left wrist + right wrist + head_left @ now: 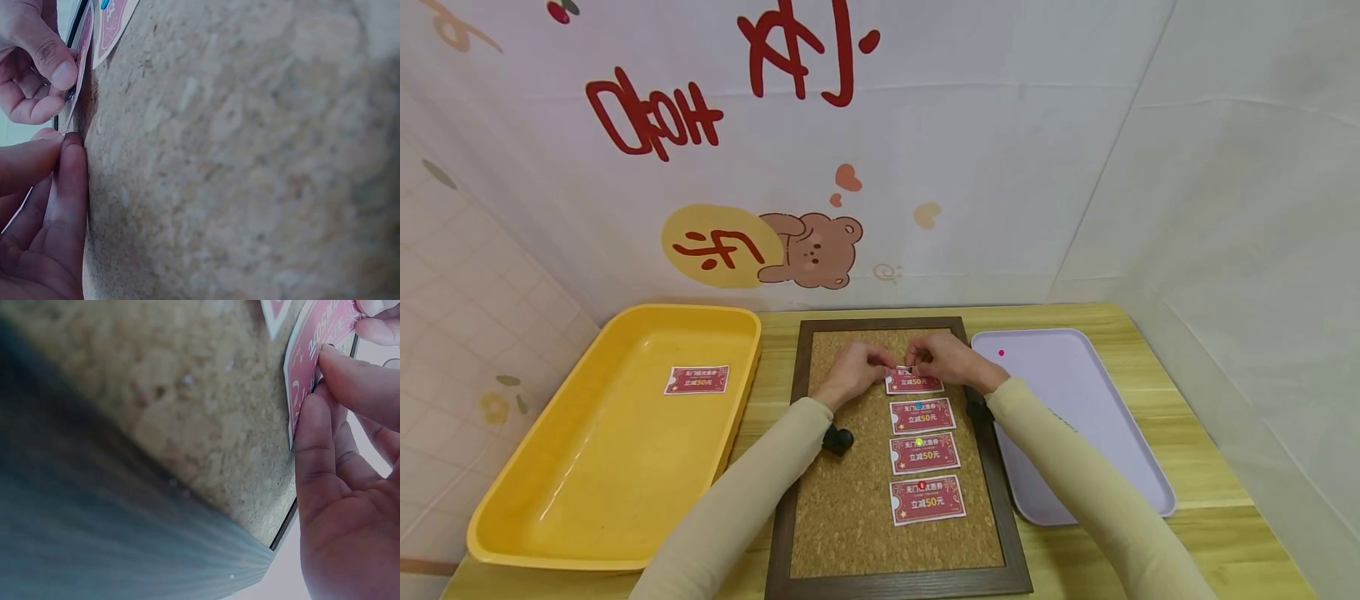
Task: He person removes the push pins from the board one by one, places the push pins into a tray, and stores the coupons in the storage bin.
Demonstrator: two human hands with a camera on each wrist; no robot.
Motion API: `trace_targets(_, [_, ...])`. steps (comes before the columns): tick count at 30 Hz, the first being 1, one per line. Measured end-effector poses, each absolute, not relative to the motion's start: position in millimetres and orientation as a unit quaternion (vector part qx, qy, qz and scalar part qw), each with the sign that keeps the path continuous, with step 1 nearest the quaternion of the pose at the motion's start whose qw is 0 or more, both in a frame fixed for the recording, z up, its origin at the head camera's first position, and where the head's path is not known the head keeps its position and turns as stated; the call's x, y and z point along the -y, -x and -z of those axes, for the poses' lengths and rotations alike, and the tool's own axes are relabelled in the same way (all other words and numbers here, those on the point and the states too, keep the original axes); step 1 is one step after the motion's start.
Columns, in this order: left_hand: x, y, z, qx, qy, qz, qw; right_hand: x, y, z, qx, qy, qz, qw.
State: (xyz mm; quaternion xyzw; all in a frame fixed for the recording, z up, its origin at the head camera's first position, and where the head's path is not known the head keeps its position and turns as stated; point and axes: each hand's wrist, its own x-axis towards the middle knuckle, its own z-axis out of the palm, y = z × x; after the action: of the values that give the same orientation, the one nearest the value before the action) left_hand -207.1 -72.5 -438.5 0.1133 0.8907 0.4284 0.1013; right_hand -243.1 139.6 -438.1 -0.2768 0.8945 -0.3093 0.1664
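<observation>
A red paper coupon (917, 384) lies at the top of a column on the framed cork board (842, 517). Its left corner is pinched between the thumb and fingers of my left hand (856, 371). My right hand (951, 358) pinches a small black push pin (911, 369) at the coupon's upper edge, mostly covered by the fingertips. In the right wrist view the coupon (312, 347) stands slightly off the cork at its near edge. Below it, three coupons carry a blue pin (918, 406), a yellow pin (919, 442) and a red pin (922, 485).
To the left stands a yellow tray (610, 564) with one red coupon (696, 380) in it. A pale purple tray (1105, 417) sits on the right, holding a magenta pin (1002, 352). A printed cloth wall (985, 167) rises behind the wooden table (1210, 517).
</observation>
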Motion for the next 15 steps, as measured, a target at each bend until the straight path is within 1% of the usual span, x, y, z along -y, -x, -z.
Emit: trace_targets(15, [71.9,204.4,439.1,-0.890,-0.103,-0.433,0.100,-140.3,242.9,437.2,-0.897,0.280,0.299,0.168])
